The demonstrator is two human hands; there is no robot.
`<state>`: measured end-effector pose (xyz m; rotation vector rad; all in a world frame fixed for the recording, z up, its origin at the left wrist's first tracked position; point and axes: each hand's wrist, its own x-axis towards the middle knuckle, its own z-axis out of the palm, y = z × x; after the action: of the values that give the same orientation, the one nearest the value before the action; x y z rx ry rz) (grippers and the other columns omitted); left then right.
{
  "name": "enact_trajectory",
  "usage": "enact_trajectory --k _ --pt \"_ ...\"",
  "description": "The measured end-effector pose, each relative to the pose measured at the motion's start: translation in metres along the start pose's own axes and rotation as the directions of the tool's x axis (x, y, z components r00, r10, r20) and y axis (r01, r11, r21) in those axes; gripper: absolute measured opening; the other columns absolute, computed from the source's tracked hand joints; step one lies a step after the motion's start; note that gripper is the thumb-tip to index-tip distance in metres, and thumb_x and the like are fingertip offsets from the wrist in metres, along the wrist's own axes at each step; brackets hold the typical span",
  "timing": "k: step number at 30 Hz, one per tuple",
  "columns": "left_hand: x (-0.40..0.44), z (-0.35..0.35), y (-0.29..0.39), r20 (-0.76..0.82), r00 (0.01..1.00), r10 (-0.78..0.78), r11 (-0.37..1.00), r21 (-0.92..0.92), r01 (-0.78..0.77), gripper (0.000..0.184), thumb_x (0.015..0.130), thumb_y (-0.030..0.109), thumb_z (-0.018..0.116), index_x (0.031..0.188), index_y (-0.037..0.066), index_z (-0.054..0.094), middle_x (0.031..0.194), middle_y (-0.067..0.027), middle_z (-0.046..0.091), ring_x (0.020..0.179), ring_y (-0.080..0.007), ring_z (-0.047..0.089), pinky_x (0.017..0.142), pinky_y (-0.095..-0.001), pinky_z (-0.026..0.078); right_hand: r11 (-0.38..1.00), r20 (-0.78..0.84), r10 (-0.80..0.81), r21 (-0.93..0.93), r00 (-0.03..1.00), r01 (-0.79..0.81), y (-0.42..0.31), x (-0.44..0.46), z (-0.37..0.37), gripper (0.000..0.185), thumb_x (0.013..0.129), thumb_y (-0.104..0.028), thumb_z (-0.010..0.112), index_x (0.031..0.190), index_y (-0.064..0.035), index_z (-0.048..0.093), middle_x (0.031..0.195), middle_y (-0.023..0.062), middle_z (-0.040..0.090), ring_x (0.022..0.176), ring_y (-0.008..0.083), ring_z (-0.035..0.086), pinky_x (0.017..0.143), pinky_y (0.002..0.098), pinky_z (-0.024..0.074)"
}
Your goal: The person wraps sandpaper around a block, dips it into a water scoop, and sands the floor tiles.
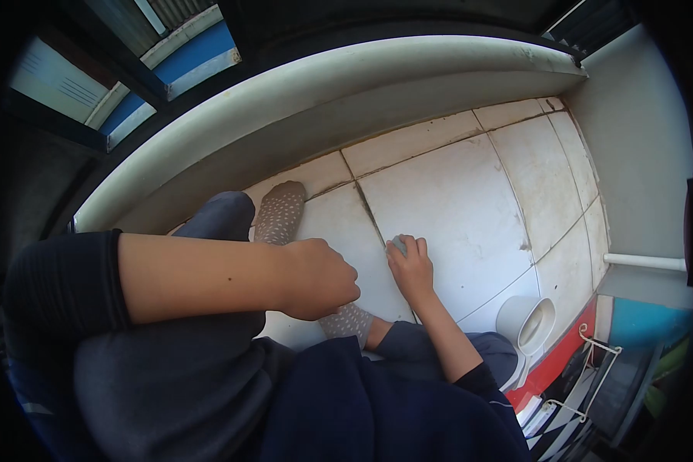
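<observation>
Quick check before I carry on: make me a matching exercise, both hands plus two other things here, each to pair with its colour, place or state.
Things:
1. left hand
2. right hand
3. dipper
4. spotted sock farther from the body

Descriptions:
A. white, by the red strip
B. curled, back of it showing
C. brownish with pale dots
D. gripping a small grey object at the tiles

Right pairs: 1-B; 2-D; 3-A; 4-C

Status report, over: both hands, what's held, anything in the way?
Left hand: curled, contents unseen. Right hand: gripping small grey object near tile joint. White dipper off to the right, not in the way.
</observation>
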<state>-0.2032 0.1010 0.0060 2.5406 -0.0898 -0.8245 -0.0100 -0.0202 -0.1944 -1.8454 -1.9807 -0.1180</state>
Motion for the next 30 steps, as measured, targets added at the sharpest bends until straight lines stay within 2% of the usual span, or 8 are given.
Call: enact_trajectory --k 6,8,11,15,20,24,27,30 --pt "0.009 -0.002 0.006 -0.012 0.999 0.051 0.997 0.050 -0.051 0.020 0.089 0.027 0.056 0.094 0.008 0.060 0.086 -0.0059 0.060 0.083 -0.0253 0.063 0.069 -0.0394 0.050 0.999 -0.078 0.040 -0.004 0.996 -0.041 -0.005 0.058 0.032 0.019 0.071 -0.005 0.066 0.089 -0.0081 0.068 0.093 0.0073 0.056 0.082 0.0243 0.050 0.057 0.0299 0.0517" --pt "0.010 -0.008 0.007 0.019 0.999 0.036 0.999 0.034 -0.037 0.020 0.089 0.027 0.055 0.094 0.008 0.061 0.088 -0.0061 0.060 0.084 -0.0252 0.063 0.070 -0.0394 0.049 0.996 -0.040 0.073 -0.047 0.997 -0.075 -0.008 0.064 0.034 0.018 0.071 -0.005 0.065 0.089 -0.0076 0.068 0.091 0.0072 0.055 0.083 0.0246 0.050 0.057 0.0299 0.0523" --pt "0.006 -0.002 0.002 -0.059 0.997 0.053 0.998 0.047 -0.050 0.021 0.089 0.027 0.055 0.095 0.008 0.061 0.089 -0.0065 0.060 0.085 -0.0253 0.063 0.071 -0.0395 0.049 0.999 -0.026 0.014 -0.037 1.000 -0.015 -0.004 0.029 0.015 0.018 0.072 -0.005 0.065 0.089 -0.0073 0.068 0.093 0.0075 0.056 0.081 0.0240 0.050 0.056 0.0291 0.0522" --pt "0.002 0.004 -0.002 -0.020 1.000 0.016 1.000 0.002 -0.016 0.021 0.089 0.027 0.055 0.094 0.008 0.061 0.089 -0.0067 0.060 0.085 -0.0254 0.063 0.071 -0.0394 0.050 0.996 -0.004 -0.055 -0.074 0.998 0.055 0.002 0.001 0.003 0.016 0.072 -0.004 0.065 0.088 -0.0072 0.068 0.096 0.0081 0.058 0.078 0.0224 0.051 0.053 0.0269 0.0509" --pt "0.012 -0.001 0.005 0.009 0.999 0.050 0.998 0.029 -0.050 0.020 0.089 0.027 0.056 0.093 0.008 0.060 0.089 -0.0064 0.060 0.084 -0.0250 0.062 0.071 -0.0392 0.050 0.998 -0.063 0.031 -0.046 0.998 -0.034 -0.003 0.050 0.032 0.022 0.069 -0.003 0.064 0.090 -0.0061 0.068 0.091 0.0074 0.055 0.082 0.0257 0.050 0.054 0.0301 0.0521" --pt "0.011 -0.006 0.006 -0.040 0.997 0.071 0.997 0.046 -0.069 0.020 0.089 0.028 0.056 0.094 0.009 0.060 0.089 -0.0063 0.060 0.085 -0.0246 0.062 0.072 -0.0388 0.050 0.997 -0.056 0.076 -0.023 0.996 -0.078 -0.007 0.040 0.021 0.021 0.069 -0.003 0.064 0.089 -0.0064 0.068 0.091 0.0070 0.055 0.081 0.0246 0.050 0.054 0.0295 0.0519" --pt "0.004 -0.002 0.000 -0.081 0.995 0.054 0.998 -0.015 -0.056 0.020 0.088 0.023 0.055 0.094 0.007 0.064 0.091 -0.0096 0.064 0.088 -0.0272 0.064 0.077 -0.0405 0.050 1.000 -0.016 0.011 -0.024 1.000 -0.012 0.003 0.009 0.004 0.020 0.070 -0.004 0.064 0.090 -0.0068 0.068 0.092 0.0066 0.056 0.079 0.0235 0.050 0.053 0.0288 0.0514" --pt "0.004 0.003 0.001 -0.029 0.999 0.026 0.999 -0.029 -0.027 0.020 0.088 0.024 0.055 0.095 0.007 0.064 0.090 -0.0097 0.064 0.088 -0.0273 0.064 0.077 -0.0408 0.050 1.000 0.026 -0.018 -0.015 1.000 0.018 0.004 0.006 0.002 0.020 0.072 -0.004 0.064 0.092 -0.0072 0.067 0.094 0.0069 0.056 0.080 0.0234 0.050 0.054 0.0283 0.0514"
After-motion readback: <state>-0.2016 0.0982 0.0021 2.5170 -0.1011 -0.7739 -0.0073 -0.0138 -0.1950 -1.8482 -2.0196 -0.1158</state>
